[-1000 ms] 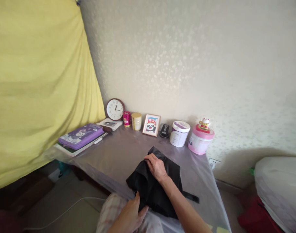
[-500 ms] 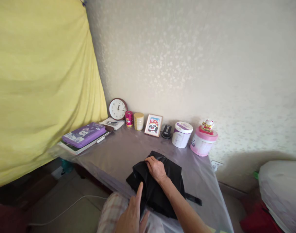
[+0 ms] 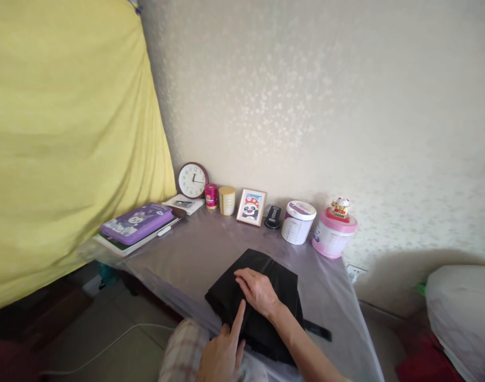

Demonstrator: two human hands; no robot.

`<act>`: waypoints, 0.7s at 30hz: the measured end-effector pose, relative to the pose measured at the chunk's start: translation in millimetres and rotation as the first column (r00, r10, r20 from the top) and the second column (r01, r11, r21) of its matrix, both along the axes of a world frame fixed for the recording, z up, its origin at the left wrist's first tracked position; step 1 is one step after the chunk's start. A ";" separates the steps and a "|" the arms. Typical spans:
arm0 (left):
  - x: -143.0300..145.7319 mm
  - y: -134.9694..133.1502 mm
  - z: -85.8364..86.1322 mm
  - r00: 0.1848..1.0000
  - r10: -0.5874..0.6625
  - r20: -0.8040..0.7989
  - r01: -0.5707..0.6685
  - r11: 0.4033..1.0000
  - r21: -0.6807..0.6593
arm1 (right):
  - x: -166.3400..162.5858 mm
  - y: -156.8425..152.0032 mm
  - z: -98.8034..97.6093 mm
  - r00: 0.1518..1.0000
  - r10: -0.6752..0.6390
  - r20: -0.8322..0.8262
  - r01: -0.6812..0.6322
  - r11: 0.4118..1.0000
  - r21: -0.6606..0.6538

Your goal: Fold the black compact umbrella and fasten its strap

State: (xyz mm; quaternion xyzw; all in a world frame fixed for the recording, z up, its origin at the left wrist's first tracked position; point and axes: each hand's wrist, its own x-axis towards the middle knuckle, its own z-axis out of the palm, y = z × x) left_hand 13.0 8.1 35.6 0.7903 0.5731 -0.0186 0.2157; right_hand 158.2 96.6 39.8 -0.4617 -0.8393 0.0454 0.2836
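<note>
Our R hand is on blk fabric, can't tell if pinching; L hand, fingers apart, touches it. White tub behind on desk.

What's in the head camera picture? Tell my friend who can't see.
A person's right hand rests on a black bundle on a table, the left hand at its near side. Behind stand a clock, a panda picture and two tubs; a purple case lies to the left.
</note>
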 end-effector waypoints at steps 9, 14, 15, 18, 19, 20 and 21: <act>1.2 2.8 0.6 0.997 0.065 0.041 -0.062 0.995 -0.079 | 26.7 -2.5 -14.1 0.984 0.117 0.136 -0.112 0.993 -0.049; -0.6 6.2 -6.1 0.994 0.089 0.057 -0.085 0.994 -0.068 | 40.4 38.1 -12.1 0.979 -0.072 0.190 0.076 0.997 -0.016; -0.8 6.6 -6.7 0.994 0.093 0.057 -0.089 0.993 -0.078 | 39.1 41.3 -10.2 0.976 -0.117 0.186 0.119 0.993 0.000; -1.3 6.8 -9.9 0.993 0.096 0.066 -0.090 0.992 -0.091 | 24.1 33.9 -3.2 0.983 -0.088 0.163 0.086 0.996 0.015; -1.4 6.5 -11.6 0.993 0.094 0.068 -0.088 0.992 -0.090 | 16.7 27.6 -0.9 0.986 -0.015 0.164 0.015 1.000 -0.003; -1.5 6.1 -13.4 0.993 0.090 0.071 -0.084 0.993 -0.087 | 9.3 21.1 1.0 0.982 0.072 0.176 -0.067 0.997 -0.036; -1.5 5.7 -15.2 0.994 0.087 0.074 -0.080 0.993 -0.083 | 2.8 15.4 2.6 0.969 0.144 0.199 -0.131 0.988 -0.076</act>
